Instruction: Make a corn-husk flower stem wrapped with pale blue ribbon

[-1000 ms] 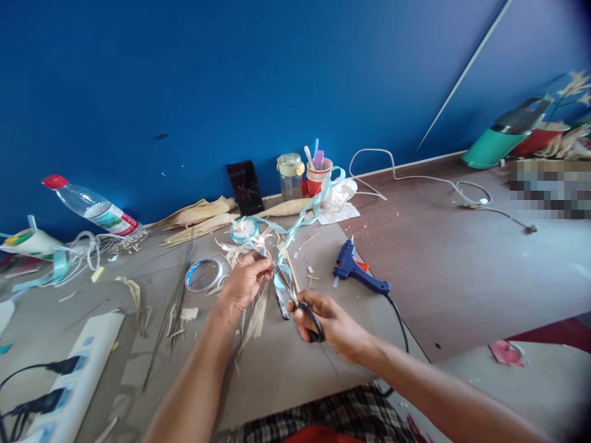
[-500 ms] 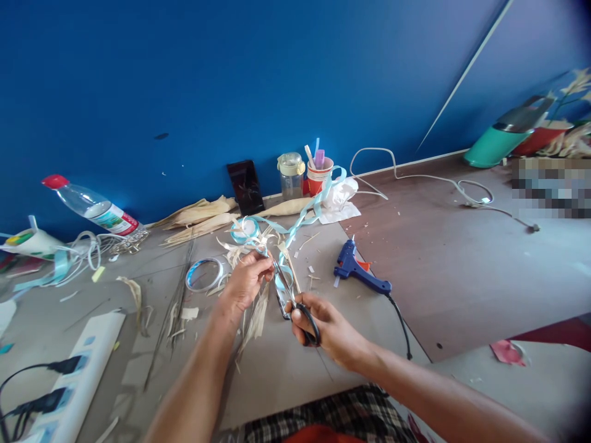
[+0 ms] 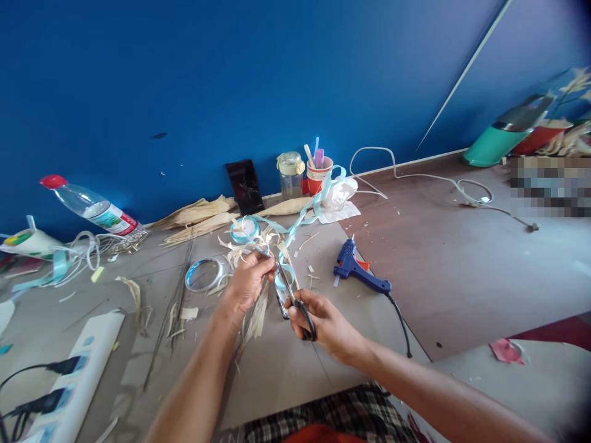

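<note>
My left hand point(image 3: 249, 283) is closed in a pinch at the middle of the table, on a narrow light blue ribbon point(image 3: 295, 229) whose loops run back past the fingers. Pale husk strips point(image 3: 236, 247) curl up just beyond that hand. Black-handled scissors point(image 3: 306, 325) are in my right hand point(image 3: 330, 329), its fingers wrapped round the loops. Their blades point up and left, the tips close to my left fingertips. Whether the blades touch the ribbon is hard to see. A ribbon roll point(image 3: 244, 230) lies behind the left hand.
Right of the scissors lies a blue glue gun point(image 3: 357, 271) with a black cord. A tape roll point(image 3: 204, 274) and thin dark stems are on the left. Along the wall stand a phone point(image 3: 244, 187), a jar point(image 3: 290, 175) and a paper cup point(image 3: 318, 175). A power strip point(image 3: 95, 344) lies front left.
The scissors' handles and my right fingers have shifted slightly, with the handle loops looking closer together. My left hand keeps its pinch in nearly the same place.
</note>
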A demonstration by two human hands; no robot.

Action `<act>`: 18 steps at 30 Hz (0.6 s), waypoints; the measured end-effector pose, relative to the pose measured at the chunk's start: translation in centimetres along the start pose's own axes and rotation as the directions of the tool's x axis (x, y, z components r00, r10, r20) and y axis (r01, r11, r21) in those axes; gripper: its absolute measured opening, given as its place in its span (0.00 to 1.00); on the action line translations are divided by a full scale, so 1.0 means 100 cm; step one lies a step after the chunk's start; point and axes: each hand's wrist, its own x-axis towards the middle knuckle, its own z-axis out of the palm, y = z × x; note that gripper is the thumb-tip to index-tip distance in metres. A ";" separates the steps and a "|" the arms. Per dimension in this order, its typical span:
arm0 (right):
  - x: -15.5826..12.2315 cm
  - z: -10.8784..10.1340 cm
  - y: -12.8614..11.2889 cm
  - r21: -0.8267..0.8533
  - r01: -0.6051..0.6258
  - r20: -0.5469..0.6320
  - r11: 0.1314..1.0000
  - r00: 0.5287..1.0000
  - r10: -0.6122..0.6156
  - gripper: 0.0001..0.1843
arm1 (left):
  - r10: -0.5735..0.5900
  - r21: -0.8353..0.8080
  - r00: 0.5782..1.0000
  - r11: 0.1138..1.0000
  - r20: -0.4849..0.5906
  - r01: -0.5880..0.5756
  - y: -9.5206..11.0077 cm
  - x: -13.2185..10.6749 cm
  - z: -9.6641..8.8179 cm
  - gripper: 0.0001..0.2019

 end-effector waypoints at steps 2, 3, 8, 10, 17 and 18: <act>0.001 0.000 0.000 -0.023 -0.003 -0.004 1.000 1.000 0.003 0.23 | 0.004 0.008 1.000 1.000 0.016 -0.004 -0.001 0.000 -0.001 0.08; 0.001 0.000 0.001 -0.035 -0.006 -0.010 0.999 1.000 0.005 0.23 | 0.004 0.014 1.000 1.000 0.019 -0.004 -0.001 0.001 -0.001 0.08; 0.000 0.003 0.003 -0.020 -0.010 -0.044 1.000 0.999 0.009 0.24 | -0.003 0.038 1.000 0.999 -0.006 0.003 -0.002 0.001 -0.002 0.09; -0.002 0.004 0.002 0.031 -0.026 -0.036 0.999 0.999 0.027 0.23 | -0.012 0.026 1.000 1.000 -0.009 0.012 -0.001 0.001 -0.002 0.09; -0.007 -0.007 -0.010 0.220 -0.079 -0.056 0.972 0.994 0.094 0.23 | -0.102 -0.107 0.994 0.989 -0.037 0.098 0.007 0.002 -0.007 0.09; -0.006 -0.010 -0.014 0.217 -0.080 -0.086 0.973 0.991 0.101 0.23 | -0.106 -0.108 0.994 0.989 -0.030 0.102 0.008 0.001 -0.008 0.09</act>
